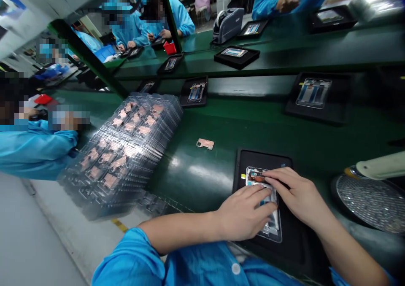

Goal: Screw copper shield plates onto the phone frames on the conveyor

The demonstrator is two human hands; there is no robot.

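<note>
An opened phone body (275, 231) lies in a black tray (243, 159) in front of me, with a yellow tab at its upper left edge. My left hand (242, 212) rests over the phone's middle, its fingers spread and touching it. At the phone's top end my right hand (292, 189) has thumb and forefinger pinched together. A small dark piece shows by those fingertips, too little of it to name. An orange-brown part (255, 177) sits in the phone's upper section. The left hand covers much of the phone's inside.
A tall stack of clear plastic trays (171, 121) with copper-coloured pieces stands left. One loose copper-coloured piece (206, 143) lies on the green bench. A round mesh-topped object (370, 201) is at right. Phone trays (341, 96) line the back; a tape dispenser (232, 24) and co-workers are beyond.
</note>
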